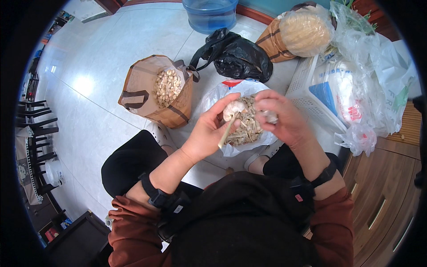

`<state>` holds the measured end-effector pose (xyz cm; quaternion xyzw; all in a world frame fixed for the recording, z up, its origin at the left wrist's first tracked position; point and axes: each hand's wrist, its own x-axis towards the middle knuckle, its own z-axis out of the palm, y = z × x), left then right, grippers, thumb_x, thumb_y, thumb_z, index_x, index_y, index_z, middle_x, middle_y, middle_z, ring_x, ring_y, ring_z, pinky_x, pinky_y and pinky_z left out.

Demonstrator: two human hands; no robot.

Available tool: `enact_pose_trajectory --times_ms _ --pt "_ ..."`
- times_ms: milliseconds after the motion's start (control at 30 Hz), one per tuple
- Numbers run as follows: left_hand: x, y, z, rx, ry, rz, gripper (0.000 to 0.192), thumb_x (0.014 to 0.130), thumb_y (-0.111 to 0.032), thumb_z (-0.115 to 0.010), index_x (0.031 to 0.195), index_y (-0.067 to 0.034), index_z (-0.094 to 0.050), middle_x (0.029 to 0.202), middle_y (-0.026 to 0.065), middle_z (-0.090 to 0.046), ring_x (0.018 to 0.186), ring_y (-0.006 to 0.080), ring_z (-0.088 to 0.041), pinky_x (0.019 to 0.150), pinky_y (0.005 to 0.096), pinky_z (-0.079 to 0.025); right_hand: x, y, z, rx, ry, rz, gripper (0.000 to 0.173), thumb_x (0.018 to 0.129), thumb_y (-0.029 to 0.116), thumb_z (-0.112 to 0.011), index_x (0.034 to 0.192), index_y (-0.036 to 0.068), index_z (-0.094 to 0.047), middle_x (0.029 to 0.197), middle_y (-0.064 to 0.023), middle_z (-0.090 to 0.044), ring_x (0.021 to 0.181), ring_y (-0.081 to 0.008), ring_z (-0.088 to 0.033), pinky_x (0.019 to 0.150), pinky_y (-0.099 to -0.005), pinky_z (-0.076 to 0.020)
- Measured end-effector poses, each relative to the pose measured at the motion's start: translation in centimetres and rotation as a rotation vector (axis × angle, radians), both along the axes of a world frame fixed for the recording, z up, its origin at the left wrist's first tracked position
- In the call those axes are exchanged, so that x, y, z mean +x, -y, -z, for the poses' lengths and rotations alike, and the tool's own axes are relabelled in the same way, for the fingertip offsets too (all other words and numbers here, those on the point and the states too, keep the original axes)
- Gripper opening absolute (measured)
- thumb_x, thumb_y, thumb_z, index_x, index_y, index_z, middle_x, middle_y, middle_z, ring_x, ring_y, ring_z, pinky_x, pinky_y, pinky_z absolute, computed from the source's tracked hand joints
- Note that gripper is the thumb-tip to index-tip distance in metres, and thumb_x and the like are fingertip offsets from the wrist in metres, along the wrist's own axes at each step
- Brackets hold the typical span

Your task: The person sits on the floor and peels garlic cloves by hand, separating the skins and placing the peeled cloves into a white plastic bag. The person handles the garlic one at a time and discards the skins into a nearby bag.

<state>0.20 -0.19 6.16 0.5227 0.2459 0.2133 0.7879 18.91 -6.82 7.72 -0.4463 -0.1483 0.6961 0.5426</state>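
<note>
In my left hand (208,130) is a garlic bulb (233,109), its dry stem (228,133) pointing down toward me. Just to the right, my right hand (283,116) is blurred, its fingers curled around a whitish piece of garlic (271,116); whether that is skin or cloves is unclear. Both hands hover over a white plastic bag (230,152) filled with papery garlic peelings (248,135). Left of it stands a brown bag (180,110) with dark handles, and many loose garlic cloves (167,86) lie inside.
A tied black plastic bag (242,58) lies beyond the peelings. Behind it are a blue water jug (210,15) and another brown bag (272,41). A white perforated basket (302,80) holding plastic bags stands at right, near wooden drawers (373,187). My shoes flank the peelings bag.
</note>
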Motion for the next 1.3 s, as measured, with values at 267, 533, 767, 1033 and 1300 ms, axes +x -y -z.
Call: enact_pose_trajectory --times_ms 267,533,767,1033,1300 --pt "-0.2 0.4 0.3 0.473 -0.248 0.092 0.047 0.082 0.004 -0.056 0.126 -0.006 -0.043 0.103 0.0084 -0.052 0.097 0.0131 -0.054 0.082 0.0255 -0.045 -1.8 0.2 0.6 -0.1 0.147 -0.174 0.017 0.08 0.008 -0.053 0.097 0.004 -0.05 0.084 -0.0044 -0.054 0.07 -0.0102 -0.052 0.05 -0.0213 -0.0402" --pt "-0.3 0.8 1.2 0.593 -0.229 0.109 0.044 0.082 0.003 -0.057 0.123 -0.002 -0.043 0.104 0.0082 -0.053 0.092 0.0131 -0.056 0.081 0.0261 -0.046 -2.0 0.3 1.8 -0.011 0.323 -0.194 0.016 0.075 0.009 -0.057 0.088 0.002 -0.052 0.072 -0.0058 -0.056 0.057 -0.0092 -0.051 0.048 -0.0222 -0.0391" --pt "0.0 0.8 1.1 0.061 -0.076 0.066 0.045 0.086 -0.003 -0.054 0.129 -0.003 -0.038 0.101 0.0043 -0.055 0.085 0.0084 -0.051 0.075 0.0228 -0.044 -1.6 0.6 2.9 -0.043 0.055 -0.046 0.011 0.074 0.005 -0.052 0.085 0.003 -0.051 0.074 -0.0076 -0.053 0.061 -0.0114 -0.049 0.048 -0.0226 -0.0363" --pt "-0.2 -0.3 -0.1 -0.122 -0.06 0.078 0.049 0.091 -0.014 -0.049 0.136 -0.009 -0.031 0.106 0.0016 -0.053 0.085 0.0082 -0.049 0.077 0.021 -0.041 0.1 0.0 2.4 0.124 -0.539 -0.027 0.016 0.079 0.001 -0.049 0.094 0.004 -0.053 0.087 -0.0089 -0.052 0.068 -0.0136 -0.051 0.047 -0.0222 -0.0384" --pt "-0.2 0.1 0.2 -0.178 -0.229 0.057 0.042 0.091 -0.022 -0.052 0.128 -0.008 -0.04 0.087 -0.0005 -0.054 0.075 0.0058 -0.05 0.065 0.0188 -0.041 0.3 0.0 2.0 0.028 -0.294 0.087 0.023 0.085 0.005 -0.05 0.108 0.007 -0.051 0.1 -0.0106 -0.056 0.084 -0.0171 -0.054 0.059 -0.0236 -0.0436"
